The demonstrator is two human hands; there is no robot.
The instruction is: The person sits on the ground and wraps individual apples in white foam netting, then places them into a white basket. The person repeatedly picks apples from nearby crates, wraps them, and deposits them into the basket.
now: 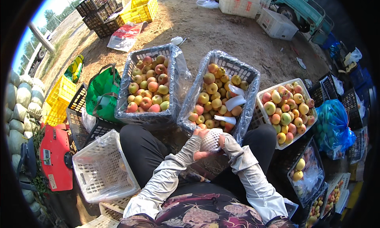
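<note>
Between my knees, my left hand and my right hand hold one round fruit wrapped in a white foam net. Both hands wear grey fingerless sleeves. Just beyond them stands a dark plastic crate lined with clear film, holding yellow-red apples and several folded white foam nets. Left of it, a second film-lined dark crate holds redder apples. A white crate heaped with apples stands by my right knee.
An empty white crate lies by my left knee, near a green bag and a red metal box. To the right are a blue plastic bag of fruit and dark crates. Stacked crates and a green vehicle stand beyond.
</note>
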